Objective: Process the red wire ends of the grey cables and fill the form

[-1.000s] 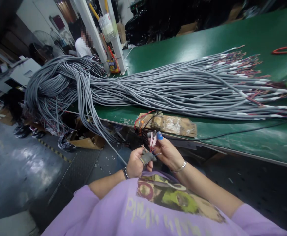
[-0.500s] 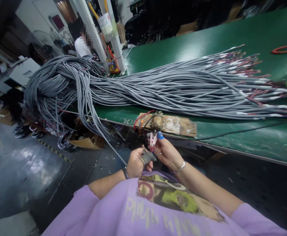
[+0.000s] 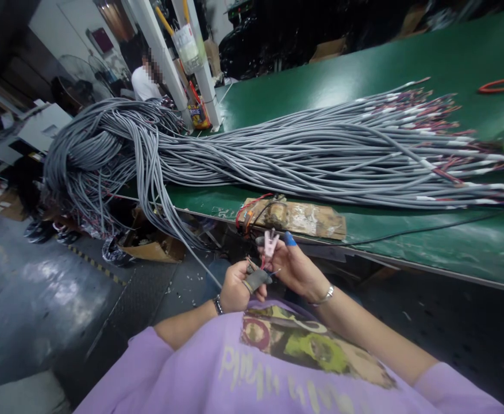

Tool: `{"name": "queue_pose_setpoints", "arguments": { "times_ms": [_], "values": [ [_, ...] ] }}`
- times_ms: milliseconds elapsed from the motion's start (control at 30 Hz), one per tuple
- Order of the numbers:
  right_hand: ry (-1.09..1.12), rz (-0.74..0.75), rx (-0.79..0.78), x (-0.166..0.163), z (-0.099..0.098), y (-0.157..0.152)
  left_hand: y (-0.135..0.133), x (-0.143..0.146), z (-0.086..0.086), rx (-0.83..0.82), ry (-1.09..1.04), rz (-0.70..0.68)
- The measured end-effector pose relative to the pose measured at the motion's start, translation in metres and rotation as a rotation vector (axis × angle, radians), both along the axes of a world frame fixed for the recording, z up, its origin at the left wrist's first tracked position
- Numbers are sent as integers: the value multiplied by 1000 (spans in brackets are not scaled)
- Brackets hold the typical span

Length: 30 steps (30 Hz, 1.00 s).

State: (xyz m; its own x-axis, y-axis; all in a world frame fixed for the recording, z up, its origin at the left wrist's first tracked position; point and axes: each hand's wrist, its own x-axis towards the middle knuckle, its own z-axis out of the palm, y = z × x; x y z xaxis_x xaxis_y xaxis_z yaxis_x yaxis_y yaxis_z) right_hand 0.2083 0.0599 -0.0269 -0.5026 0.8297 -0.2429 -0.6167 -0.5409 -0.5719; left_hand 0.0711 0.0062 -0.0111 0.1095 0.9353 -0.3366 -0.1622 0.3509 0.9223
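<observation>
My left hand (image 3: 235, 288) is closed around the end of a grey cable (image 3: 211, 275), whose bare and coloured wires (image 3: 252, 263) stick out near the fingertips. A dark grey finger cover (image 3: 257, 279) is on that hand. Just to the right, my right hand (image 3: 306, 273) has a small pink clip (image 3: 270, 245) in its fingers, above the wire ends. Blue tape (image 3: 289, 238) wraps the right thumb, which points up beside the clip. The exact grip on the clip is partly hidden.
A long bundle of grey cables (image 3: 277, 152) lies along the green table (image 3: 428, 241) and hangs over its left end. A wooden board (image 3: 314, 220) with wires sits at the near edge. A cardboard box (image 3: 152, 250) stands below; a person (image 3: 143, 83) is beyond the posts.
My right hand has shifted slightly right, and its thumb has moved a little away from the pink clip. My left hand keeps the cable end in nearly the same place.
</observation>
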Motion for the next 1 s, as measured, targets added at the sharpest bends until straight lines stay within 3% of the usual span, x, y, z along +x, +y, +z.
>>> {"name": "queue_pose_setpoints", "arguments": {
  "times_ms": [167, 333, 433, 633, 733, 900, 1000],
  "values": [
    [-72, 116, 123, 12, 2, -11, 1, 1, 8, -2, 68, 2],
    [-309, 57, 223, 14, 9, -18, 0, 1, 14, 18, 123, -36],
    [-406, 37, 287, 13, 11, -18, 0, 0, 10, 5, 136, -99],
    [-483, 174, 403, 16, 14, -13, 2, 0, 10, -109, 95, -246],
    [-464, 145, 328, 17, 8, -10, 1, 1, 14, -100, 61, -174],
    [-264, -93, 55, 14, -8, -4, 0, 2, 16, -22, 44, -29],
    [-181, -94, 20, 10, -6, -1, 1, 4, 16, 1, 40, -2]
  ]
}}
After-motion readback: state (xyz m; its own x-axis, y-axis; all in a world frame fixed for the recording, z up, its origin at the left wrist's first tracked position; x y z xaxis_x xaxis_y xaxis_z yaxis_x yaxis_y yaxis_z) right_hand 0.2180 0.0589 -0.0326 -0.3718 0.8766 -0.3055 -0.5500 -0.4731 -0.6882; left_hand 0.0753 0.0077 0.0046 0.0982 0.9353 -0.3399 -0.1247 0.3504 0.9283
